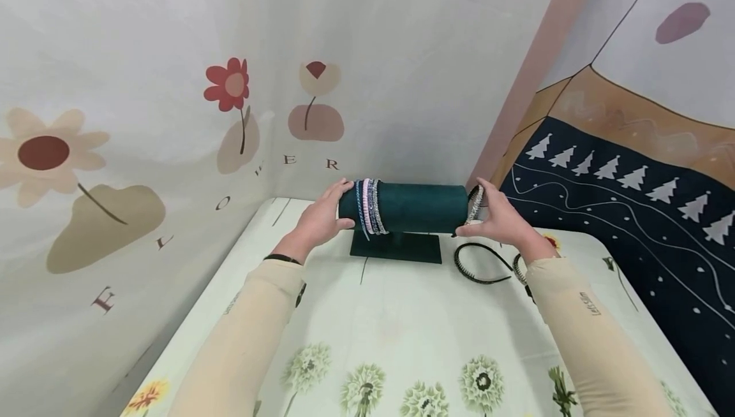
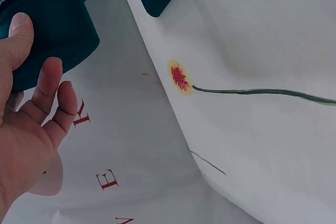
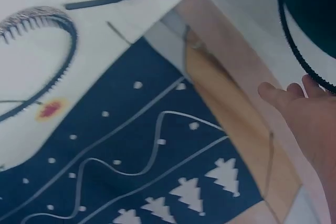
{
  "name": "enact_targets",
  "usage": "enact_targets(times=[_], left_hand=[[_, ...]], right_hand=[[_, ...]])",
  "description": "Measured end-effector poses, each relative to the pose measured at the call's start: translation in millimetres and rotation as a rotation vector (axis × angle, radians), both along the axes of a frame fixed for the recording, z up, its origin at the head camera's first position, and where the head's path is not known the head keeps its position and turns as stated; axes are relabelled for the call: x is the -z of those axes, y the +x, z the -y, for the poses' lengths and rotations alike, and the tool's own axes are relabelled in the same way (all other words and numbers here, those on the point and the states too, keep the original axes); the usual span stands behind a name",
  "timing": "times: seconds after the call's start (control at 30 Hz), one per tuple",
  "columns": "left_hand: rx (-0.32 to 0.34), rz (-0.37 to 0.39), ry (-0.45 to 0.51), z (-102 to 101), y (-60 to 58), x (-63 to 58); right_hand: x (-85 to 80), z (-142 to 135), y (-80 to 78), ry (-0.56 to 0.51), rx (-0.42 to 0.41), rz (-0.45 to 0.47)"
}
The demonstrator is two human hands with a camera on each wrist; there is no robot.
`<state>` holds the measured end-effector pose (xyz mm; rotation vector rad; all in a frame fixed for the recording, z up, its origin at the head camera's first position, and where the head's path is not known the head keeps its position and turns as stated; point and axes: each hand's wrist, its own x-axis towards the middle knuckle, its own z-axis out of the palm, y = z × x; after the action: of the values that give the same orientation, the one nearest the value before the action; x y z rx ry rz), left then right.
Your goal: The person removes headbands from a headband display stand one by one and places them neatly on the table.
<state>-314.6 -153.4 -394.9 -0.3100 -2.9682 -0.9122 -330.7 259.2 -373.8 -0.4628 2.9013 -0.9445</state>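
A dark green velvet display roll [image 1: 425,206] stands on its flat base [image 1: 396,248]. Several blue, pink and silvery bands [image 1: 367,206] hang side by side near its left end. My left hand [image 1: 320,218] grips that end, thumb in front and the other fingers behind; the left wrist view shows its thumb on the velvet roll [image 2: 63,30]. At the opposite end, my right hand [image 1: 506,220] holds a black headband with a glittery silver face [image 1: 476,203] between thumb and fingers. In the right wrist view, fingertips meet the dark headband's edge [image 3: 286,30] beside the roll.
A black toothed headband [image 1: 481,282] lies on the flower-print tablecloth [image 1: 402,315] right of the base. Beside it, another headband [image 1: 519,269] is partly hidden by my right forearm. Printed curtains [image 1: 402,73] hang close behind the table and along both sides.
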Motion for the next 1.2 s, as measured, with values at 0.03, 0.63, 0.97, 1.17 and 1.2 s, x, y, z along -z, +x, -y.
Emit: enact_targets(times=[0.03,0.63,0.97,1.17,1.2], left_hand=[[0.0,0.0,-0.003,1,-0.4,0.1],[-0.003,-0.009,-0.004,0,-0.2,1.4],[0.002,-0.012,-0.016,-1,-1.7,-0.5],[-0.001,0.001,-0.019,-1,0.6,-1.0],[-0.003,0.004,-0.018,-1,1.2,-1.1]], right_hand=[[-2.4,3,0.2,-0.005,-0.009,-0.013],[-13.8,5,6.2,0.032,-0.034,-0.1],[-7.9,-92,14.1,0.296,0.133,-0.026],[9.6,-148,30.2,0.428,0.204,-0.007],[13.3,-156,32.7,0.458,0.209,-0.014]])
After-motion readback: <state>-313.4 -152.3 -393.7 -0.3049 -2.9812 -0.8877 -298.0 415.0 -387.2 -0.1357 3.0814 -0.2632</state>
